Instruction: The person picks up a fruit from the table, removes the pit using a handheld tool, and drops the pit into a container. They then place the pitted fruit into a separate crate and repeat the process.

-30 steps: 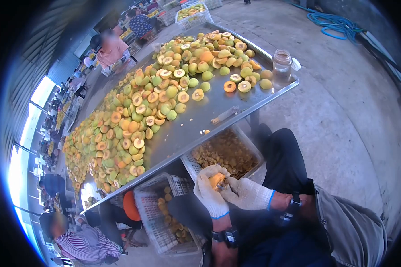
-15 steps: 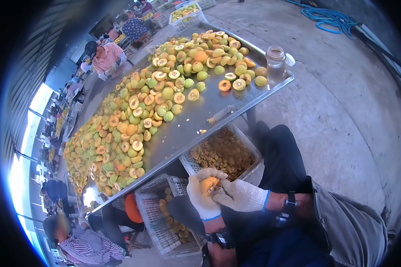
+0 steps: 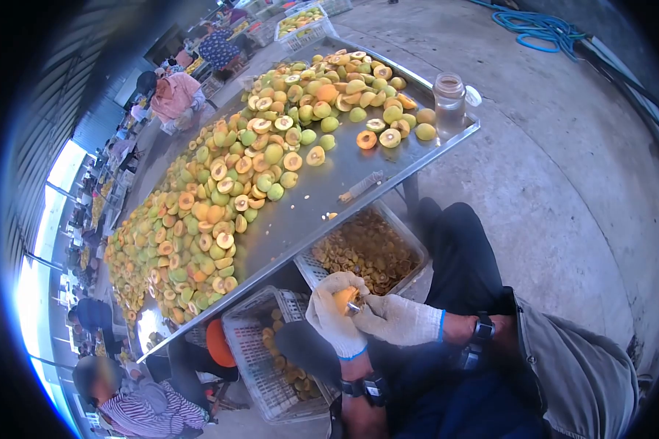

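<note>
I see two gloved hands: my left hand (image 3: pixel 334 316) grasps one fruit half (image 3: pixel 344 298), my right hand (image 3: pixel 397 320) clenched against it, above two crates (image 3: pixel 260 351) beneath the table (image 3: pixel 359 170) edge.

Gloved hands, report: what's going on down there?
Left white-gloved hand grips orange fruit half. Right white-gloved hand works small tool at it. Pit-filled white plastic crate beyond; nothing blocking.

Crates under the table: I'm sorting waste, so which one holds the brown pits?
The crate nearest the person's knees, heaped with brown pits; the other crate holds yellow fruit pieces.
</note>
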Demonstrator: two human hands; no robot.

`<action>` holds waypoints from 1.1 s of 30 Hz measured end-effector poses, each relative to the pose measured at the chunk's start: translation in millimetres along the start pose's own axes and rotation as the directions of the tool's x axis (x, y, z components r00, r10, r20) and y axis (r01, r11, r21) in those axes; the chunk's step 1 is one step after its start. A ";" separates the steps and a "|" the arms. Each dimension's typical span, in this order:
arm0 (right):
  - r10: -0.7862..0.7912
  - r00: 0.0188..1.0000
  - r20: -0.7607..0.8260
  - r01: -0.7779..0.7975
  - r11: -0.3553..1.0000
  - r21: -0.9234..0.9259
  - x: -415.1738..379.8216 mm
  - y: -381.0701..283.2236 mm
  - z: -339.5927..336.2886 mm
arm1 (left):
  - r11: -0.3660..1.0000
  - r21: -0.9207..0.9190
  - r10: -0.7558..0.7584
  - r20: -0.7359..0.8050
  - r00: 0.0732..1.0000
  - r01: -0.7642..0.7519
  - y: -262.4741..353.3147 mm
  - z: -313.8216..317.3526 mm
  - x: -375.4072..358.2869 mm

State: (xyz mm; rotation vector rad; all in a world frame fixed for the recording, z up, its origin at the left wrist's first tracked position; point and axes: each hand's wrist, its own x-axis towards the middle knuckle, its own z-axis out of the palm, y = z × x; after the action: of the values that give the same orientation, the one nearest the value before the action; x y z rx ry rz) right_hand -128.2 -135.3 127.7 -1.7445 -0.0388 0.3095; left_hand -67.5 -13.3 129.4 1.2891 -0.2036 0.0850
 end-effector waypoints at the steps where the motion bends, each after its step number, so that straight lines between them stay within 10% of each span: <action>1: 0.002 1.000 0.002 -0.002 1.000 0.014 0.1 -0.4 0.1 | 1.000 0.010 -0.023 0.005 1.000 0.023 -0.1 0.2 0.2; 18: -0.011 0.998 -0.063 0.010 1.000 -0.022 1.0 8.8 0.3 | 0.946 0.030 -0.322 -0.034 0.946 0.323 9.0 9.0 10.2; 24: 0.142 0.990 0.006 -0.138 0.950 0.281 -4.4 4.2 -0.3 | 0.963 0.163 -0.225 0.061 0.972 0.213 6.4 13.3 5.8; 26: -0.074 0.992 -0.103 0.073 0.997 -0.016 -1.0 15.5 1.2 | 0.969 -0.019 -0.248 -0.044 0.968 0.247 5.8 17.4 1.5; 33: -0.192 0.981 -0.020 0.185 0.962 -0.202 -1.9 24.5 -10.0 | 0.912 -0.118 -0.404 -0.081 0.911 0.393 3.6 21.8 0.3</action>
State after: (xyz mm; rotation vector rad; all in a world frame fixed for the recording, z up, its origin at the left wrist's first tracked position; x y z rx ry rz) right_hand -131.3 -150.1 105.9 -1.9284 -0.2132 0.1346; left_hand -70.1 -33.2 138.6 1.2002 0.1468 -0.2069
